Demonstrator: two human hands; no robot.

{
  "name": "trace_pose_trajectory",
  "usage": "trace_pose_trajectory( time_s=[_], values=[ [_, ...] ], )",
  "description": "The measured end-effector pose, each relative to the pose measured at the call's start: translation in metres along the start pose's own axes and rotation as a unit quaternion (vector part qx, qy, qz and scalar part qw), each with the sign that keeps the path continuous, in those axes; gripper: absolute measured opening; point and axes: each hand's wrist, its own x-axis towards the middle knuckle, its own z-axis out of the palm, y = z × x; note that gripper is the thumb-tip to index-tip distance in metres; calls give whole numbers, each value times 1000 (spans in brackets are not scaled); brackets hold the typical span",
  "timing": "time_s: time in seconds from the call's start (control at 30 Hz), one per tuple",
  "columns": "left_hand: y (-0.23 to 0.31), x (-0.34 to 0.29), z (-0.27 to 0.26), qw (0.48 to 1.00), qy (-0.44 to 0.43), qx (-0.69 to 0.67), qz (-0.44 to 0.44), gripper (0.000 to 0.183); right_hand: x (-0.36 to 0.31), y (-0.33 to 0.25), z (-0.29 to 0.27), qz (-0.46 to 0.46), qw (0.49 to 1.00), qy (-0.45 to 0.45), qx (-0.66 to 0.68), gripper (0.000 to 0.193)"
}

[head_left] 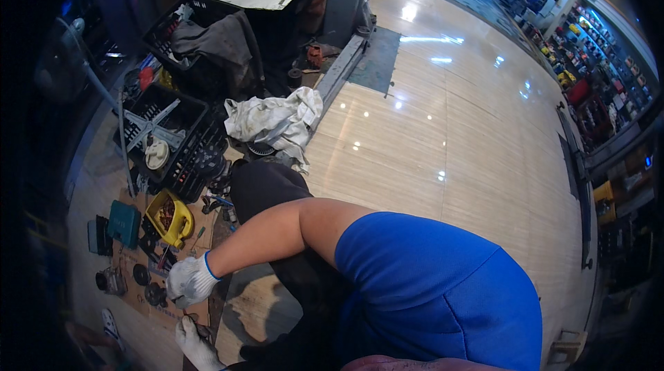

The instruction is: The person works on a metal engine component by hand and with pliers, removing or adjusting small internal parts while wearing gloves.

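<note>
Beside the yellow parts tub (pixel 171 217) on the cardboard sheet (pixel 181 311), the gloved right hand (pixel 190 279) curls around a small dark tool or part, too small to identify. Below it, the gloved left hand (pixel 196 345) touches the sheet; its grip cannot be told. Dark round parts (pixel 147 284) lie loose left of the hands, so the work looks unfinished.

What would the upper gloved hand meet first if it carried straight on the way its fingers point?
Probably the dark round part on the cardboard just beyond the hand; depth is unclear, and it may already touch it.
</note>
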Motion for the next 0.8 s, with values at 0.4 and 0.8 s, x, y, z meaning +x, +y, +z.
trace_pose_trajectory(
  time_s=[0.4,0.8],
  values=[
    [2,-6,20,820,131,503,239,38,10,12,-2,92,992,-77,23,41],
    [14,-6,11,988,-16,-142,-64,42,3,5,-4,-34,998,31,-40,33]
  ],
)
